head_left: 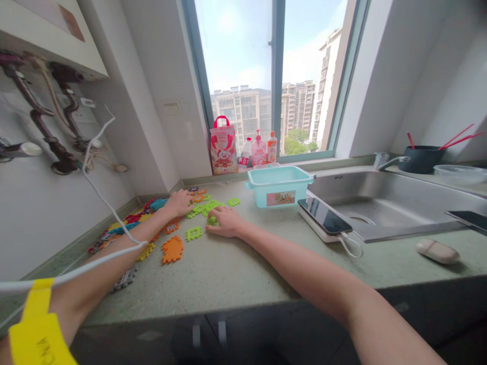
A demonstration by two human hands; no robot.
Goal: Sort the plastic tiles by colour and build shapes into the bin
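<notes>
In the head view, the counter (228, 284) ends at a straight front edge below both forearms, and a broad strip of its top runs between that edge and the large orange piece (172, 249), giving the hands room toward the body. On the left the room is tighter: a heap of mixed toy pieces (133, 219) sits along the wall (41, 223), and a white cable (102, 200) crosses in front of the left forearm. On the right, a gap of counter separates the green cluster (207, 207) from the pale blue tub (261, 195), which stands just beside the rim of the sink (405, 195). The left hand (179, 204) lies low at the near side of the heap, fingers reaching toward the cluster; whether it grasps anything I cannot tell. The right hand (226, 223) has its fingers bent over a green piece (212, 221) at the cluster's near edge, touching it, though I cannot tell if it is pinched. Counted, there are two loose green pieces, one right of the cluster (233, 202) and one nearer the body (194, 233), one tub, one sink, two phones (326, 215) (472, 221), one bag (223, 152) and three bottles (258, 151) by the window (236, 50)
</notes>
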